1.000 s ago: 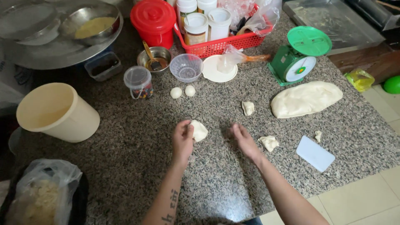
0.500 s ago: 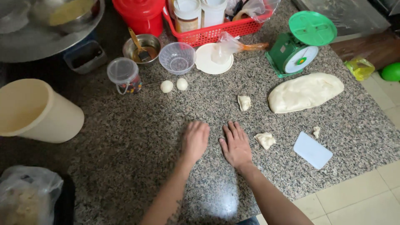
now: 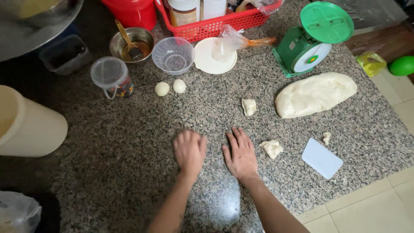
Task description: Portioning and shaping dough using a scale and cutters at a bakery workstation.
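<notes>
My left hand lies curled, palm down, on the speckled granite counter; the small dough piece it was rolling is hidden beneath it. Just to its right, my right hand rests flat on the stone with fingers spread and nothing in it. A torn dough piece lies just right of that hand, and another sits farther back. Two round dough balls sit behind my left hand. The large dough mass lies at the right.
A white scraper and a dough crumb lie near the right edge. At the back stand a green scale, red basket, clear bowl, metal bowl with brush and lidded cup. A cream bucket stands left.
My left hand has closed over the dough piece that showed beside it a second ago. My right hand has drawn in beside the left. The view has shifted toward the back of the counter.
</notes>
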